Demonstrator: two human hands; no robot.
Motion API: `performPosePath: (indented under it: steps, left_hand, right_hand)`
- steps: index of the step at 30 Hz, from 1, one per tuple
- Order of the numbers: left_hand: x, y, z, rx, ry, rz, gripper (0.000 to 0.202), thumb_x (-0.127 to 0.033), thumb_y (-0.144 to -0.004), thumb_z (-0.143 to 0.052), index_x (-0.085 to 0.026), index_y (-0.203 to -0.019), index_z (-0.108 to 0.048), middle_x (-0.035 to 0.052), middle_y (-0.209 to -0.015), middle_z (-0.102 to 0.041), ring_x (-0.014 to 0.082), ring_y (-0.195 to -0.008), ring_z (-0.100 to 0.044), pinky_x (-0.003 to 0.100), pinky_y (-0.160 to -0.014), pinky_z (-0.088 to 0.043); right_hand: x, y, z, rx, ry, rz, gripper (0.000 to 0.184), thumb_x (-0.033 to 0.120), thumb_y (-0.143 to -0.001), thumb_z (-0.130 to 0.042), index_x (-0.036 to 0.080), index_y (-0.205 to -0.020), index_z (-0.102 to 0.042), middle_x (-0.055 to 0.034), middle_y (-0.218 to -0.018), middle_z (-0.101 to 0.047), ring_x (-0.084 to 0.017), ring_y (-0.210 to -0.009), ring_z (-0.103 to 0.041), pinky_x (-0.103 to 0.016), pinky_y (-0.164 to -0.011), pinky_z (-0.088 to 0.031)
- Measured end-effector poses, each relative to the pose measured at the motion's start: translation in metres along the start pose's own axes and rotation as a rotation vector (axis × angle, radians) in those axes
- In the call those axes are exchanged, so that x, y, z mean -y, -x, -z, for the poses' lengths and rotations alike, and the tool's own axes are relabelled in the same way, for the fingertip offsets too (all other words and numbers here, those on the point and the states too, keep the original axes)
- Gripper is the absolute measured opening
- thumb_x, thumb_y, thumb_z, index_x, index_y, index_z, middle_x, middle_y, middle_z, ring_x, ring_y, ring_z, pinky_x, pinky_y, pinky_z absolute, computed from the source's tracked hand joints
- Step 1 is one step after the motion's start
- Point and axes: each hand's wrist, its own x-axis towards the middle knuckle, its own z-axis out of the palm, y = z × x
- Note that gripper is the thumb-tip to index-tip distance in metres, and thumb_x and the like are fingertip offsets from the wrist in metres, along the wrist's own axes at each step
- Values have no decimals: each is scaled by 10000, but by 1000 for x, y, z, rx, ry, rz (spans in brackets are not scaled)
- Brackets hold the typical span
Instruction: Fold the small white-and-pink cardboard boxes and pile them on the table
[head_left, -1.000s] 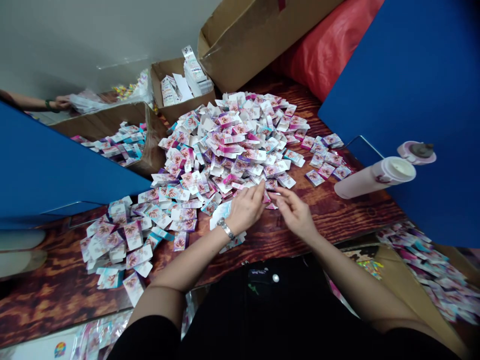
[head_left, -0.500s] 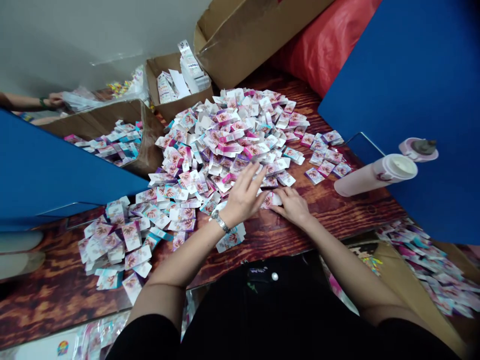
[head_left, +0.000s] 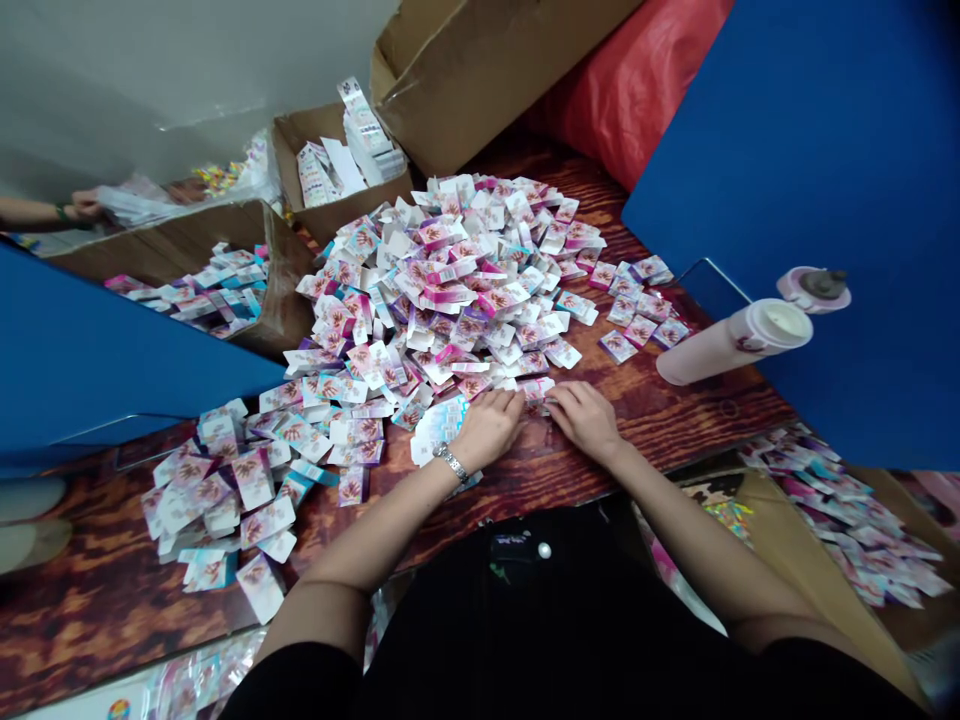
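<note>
A big heap of small pink-and-white printed packets (head_left: 450, 290) covers the dark wooden table (head_left: 675, 400). My left hand (head_left: 487, 425), with a metal watch on the wrist, rests at the heap's near edge. Its fingers are curled and a fanned bunch of packets (head_left: 435, 430) sits under its palm. Just to the right, my right hand (head_left: 589, 415) has its fingers closed, pinching a packet (head_left: 538, 388) at the edge of the heap. The two hands almost touch. A smaller spread of packets (head_left: 240, 480) lies to the left.
Blue dividers (head_left: 810, 180) stand left and right. A pink bottle (head_left: 731, 340) lies on its side near its lid (head_left: 814, 288). Cardboard boxes (head_left: 172, 250) with packets stand at the back left, another box (head_left: 840, 520) at lower right. Another person's hand (head_left: 82, 205) shows at far left.
My left hand reached forward over the heap with fingers spread, then drew back to the near edge with fingers curled. My right hand stayed close by. The view shifted slightly.
</note>
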Motion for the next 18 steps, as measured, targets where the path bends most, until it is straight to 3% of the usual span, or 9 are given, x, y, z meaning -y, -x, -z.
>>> performPosePath:
  steps: [5, 9, 13, 18]
  left_hand:
    - [-10, -1, 8, 24, -90, 26, 517, -296, -934, -517, -71, -1389, -419, 176, -1372, -527, 327, -1278, -483, 452, -1040, -421]
    - [-13, -4, 15, -8, -108, 41, 494, -320, -959, -475, -72, -1383, -425, 186, -1380, -518, 333, -1282, -477, 469, -1041, -410]
    - [-11, -4, 20, -46, -69, 32, 513, -354, -939, -516, -64, -1355, -442, 192, -1358, -531, 336, -1291, -465, 466, -1053, -401]
    - [-9, -1, 21, -81, -42, 20, 516, -344, -929, -537, -63, -1348, -430, 208, -1361, -523, 336, -1284, -473, 466, -1048, -408]
  right_hand:
    - [6, -13, 13, 104, -522, -186, 213, 365, -931, -534, 182, -951, -641, -38, -853, -656, -163, -734, -595, -280, -687, -459]
    - [10, -19, 21, 163, -736, -349, 256, 389, -880, -578, 186, -1019, -650, -7, -795, -647, -135, -646, -563, -249, -600, -437]
    - [12, -23, 28, 235, -811, -294, 312, 278, -825, -586, 196, -1125, -609, -1, -863, -650, -131, -698, -577, -246, -656, -461]
    - [12, -26, 34, 230, -748, -260, 274, 239, -798, -579, 206, -1068, -600, 15, -806, -612, -122, -671, -558, -235, -636, -455]
